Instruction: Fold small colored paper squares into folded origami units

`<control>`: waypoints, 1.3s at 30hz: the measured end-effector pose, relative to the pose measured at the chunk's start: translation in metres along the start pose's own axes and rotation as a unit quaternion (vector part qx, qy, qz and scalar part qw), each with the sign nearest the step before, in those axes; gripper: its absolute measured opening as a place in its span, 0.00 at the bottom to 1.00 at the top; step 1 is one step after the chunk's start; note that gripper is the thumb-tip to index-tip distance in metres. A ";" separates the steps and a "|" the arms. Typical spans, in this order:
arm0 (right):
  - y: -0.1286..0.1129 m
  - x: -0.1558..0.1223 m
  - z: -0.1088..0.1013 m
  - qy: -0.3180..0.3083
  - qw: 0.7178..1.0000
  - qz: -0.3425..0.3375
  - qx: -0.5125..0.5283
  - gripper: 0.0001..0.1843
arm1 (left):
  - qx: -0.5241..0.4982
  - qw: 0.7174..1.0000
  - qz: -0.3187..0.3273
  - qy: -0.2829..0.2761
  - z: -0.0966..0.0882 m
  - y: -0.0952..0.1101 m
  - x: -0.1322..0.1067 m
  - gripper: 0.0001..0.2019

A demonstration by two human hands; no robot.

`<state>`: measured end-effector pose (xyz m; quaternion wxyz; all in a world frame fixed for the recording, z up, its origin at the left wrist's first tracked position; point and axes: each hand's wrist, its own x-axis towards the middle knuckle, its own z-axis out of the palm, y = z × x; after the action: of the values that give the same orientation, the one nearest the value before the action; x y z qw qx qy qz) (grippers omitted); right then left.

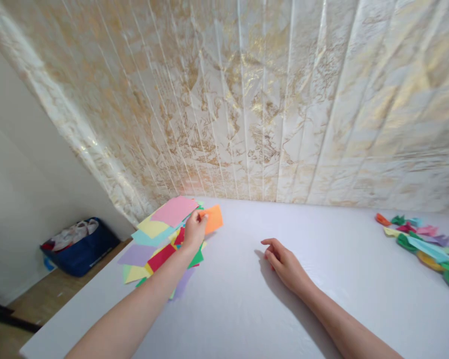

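Observation:
Pinched in my left hand (195, 230) is a sheet of orange paper (214, 219), held at the right side of a loose pile of coloured paper. In that pile lie a pink sheet (175, 211), a purple sheet (135, 255), a red sheet (161, 258) and several yellow and green ones, partly hidden by my left hand and forearm. My right hand (280, 260) hovers over the middle of the white table (224, 309) and holds nothing. Its index finger points out to the left, while the other fingers are curled.
Several folded paper pieces (426, 249) in many colours lie at the table's right side. A gold-and-white patterned curtain (247, 109) hangs along the back edge. On the floor at the left stands a dark blue bin (80, 254) with shoes in it.

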<state>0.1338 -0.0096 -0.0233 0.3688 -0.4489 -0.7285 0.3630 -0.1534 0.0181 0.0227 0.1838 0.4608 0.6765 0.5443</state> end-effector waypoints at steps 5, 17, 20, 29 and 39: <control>-0.002 0.002 -0.008 0.089 0.995 -0.009 0.037 0.26 | -0.155 0.973 -0.029 -0.170 0.085 0.028 -0.058 0.15; 0.023 0.011 -0.017 0.082 0.994 -0.032 0.062 0.28 | -0.281 0.912 -0.101 -0.280 0.132 0.016 -0.067 0.18; 0.022 0.012 -0.018 0.050 0.996 -0.028 0.068 0.26 | -0.289 0.904 -0.114 -0.293 0.130 0.013 -0.066 0.16; 0.005 0.013 -0.023 0.029 0.997 0.018 0.073 0.06 | -0.304 0.900 -0.130 -0.283 0.134 0.019 -0.066 0.14; 0.019 0.019 -0.023 0.144 0.970 0.063 0.186 0.19 | -0.241 0.907 -0.085 -0.336 0.129 0.022 -0.070 0.13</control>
<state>0.1547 0.0183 -0.0253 0.5232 -0.4649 -0.5574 0.4465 -0.0118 0.0330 -0.0192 0.5512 0.4992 0.4596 0.4856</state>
